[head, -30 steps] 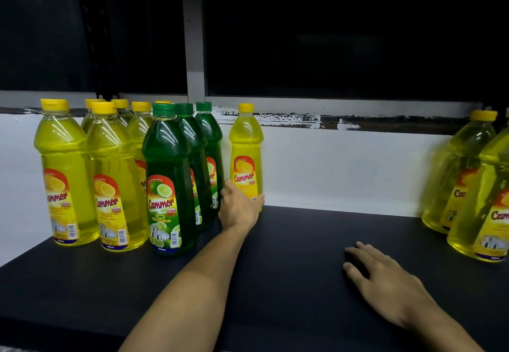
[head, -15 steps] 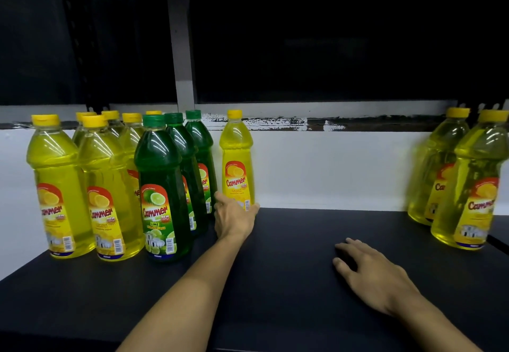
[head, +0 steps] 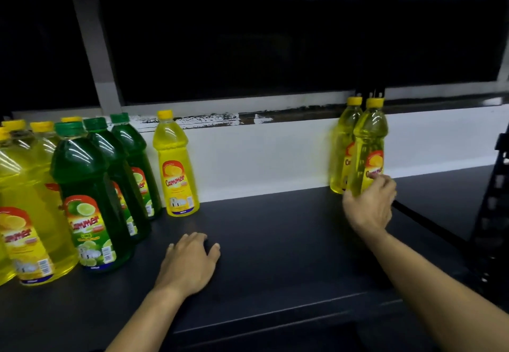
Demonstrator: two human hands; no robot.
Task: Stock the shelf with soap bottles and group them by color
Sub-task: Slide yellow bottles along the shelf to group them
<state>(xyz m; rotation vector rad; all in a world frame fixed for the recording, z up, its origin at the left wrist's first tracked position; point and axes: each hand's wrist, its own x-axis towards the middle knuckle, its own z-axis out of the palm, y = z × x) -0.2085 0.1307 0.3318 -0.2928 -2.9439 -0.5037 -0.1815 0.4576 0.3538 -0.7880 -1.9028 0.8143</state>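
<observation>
On the black shelf [head: 275, 255] a crowd of yellow soap bottles [head: 30, 214] stands at the far left. Beside them three green soap bottles [head: 88, 200] form a row running back. A lone yellow bottle [head: 177, 170] stands just right of the green row, against the back. Two more yellow bottles stand at the right, one behind [head: 341, 145] and one in front [head: 370, 142]. My right hand [head: 369, 205] grips the lower part of the front one, fingers curled over its label. My left hand [head: 190, 263] rests flat on the shelf, holding nothing.
A white wall ledge [head: 261, 159] runs behind the shelf, with dark window panes above. A black perforated rack upright [head: 493, 214] stands at the right edge, and another shelf board continues beyond it.
My left hand let go of the lone yellow bottle and drew back onto the shelf. My right hand left the shelf and reached right to the front yellow bottle. The view swung right.
</observation>
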